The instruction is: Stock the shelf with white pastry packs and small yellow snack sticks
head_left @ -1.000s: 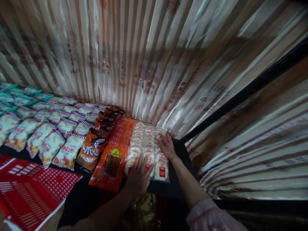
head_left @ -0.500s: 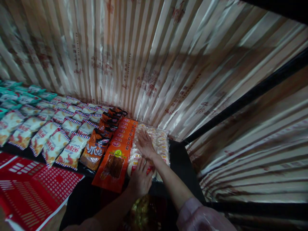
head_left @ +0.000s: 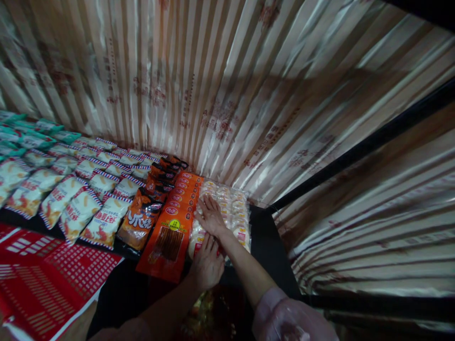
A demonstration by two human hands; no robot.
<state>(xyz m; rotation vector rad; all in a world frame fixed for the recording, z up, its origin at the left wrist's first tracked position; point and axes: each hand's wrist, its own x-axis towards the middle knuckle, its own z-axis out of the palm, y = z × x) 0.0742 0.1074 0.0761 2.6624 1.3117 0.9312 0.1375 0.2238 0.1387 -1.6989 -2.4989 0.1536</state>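
Note:
Clear packs of round white snacks (head_left: 241,213) lie in two columns at the right end of the display. My right hand (head_left: 212,219) rests on the left column, fingers stretched out and slightly spread. Just below it, my left hand (head_left: 208,267) lies over the front pack of that column, its fingers extended and partly covering the red label. Both hands look open, pressing on the packs from above. Beside them, on the left, overlapping orange packets (head_left: 165,239) with a window showing brown sticks form a neat row.
Orange-and-black snack bags (head_left: 140,220), white bags with striped edges (head_left: 80,210) and green bags (head_left: 35,139) fill the shelf leftward. A red perforated basket (head_left: 53,284) is at lower left. A pleated printed curtain (head_left: 220,94) hangs behind; a black pole (head_left: 355,151) slants at right.
My right hand has slid slightly down and nearer my left hand. My left hand stays almost in place on the front pack. The camera view has shifted a little.

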